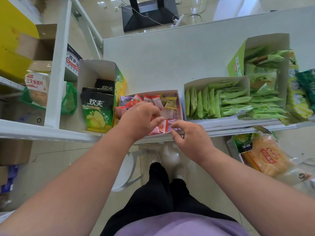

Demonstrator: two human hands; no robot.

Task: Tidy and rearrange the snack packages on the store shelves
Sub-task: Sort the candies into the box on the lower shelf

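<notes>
- A white shelf [162,65] is seen from above, with glossy pale floor tiles [102,14] beyond it.
- An open box of mixed sweets [177,99] is set at the shelf's front edge, between a chip carton [97,109] and green packets [213,103].
- A purple wrapper [171,124] is pinched by the curled right hand [189,138].
- The left hand [139,120] is held over the sweets, fingers bent; its grasp cannot be told.

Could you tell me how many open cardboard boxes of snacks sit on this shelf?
4: chip box at left, candy box centre, green-packet box right, tall green box behind it.
</notes>
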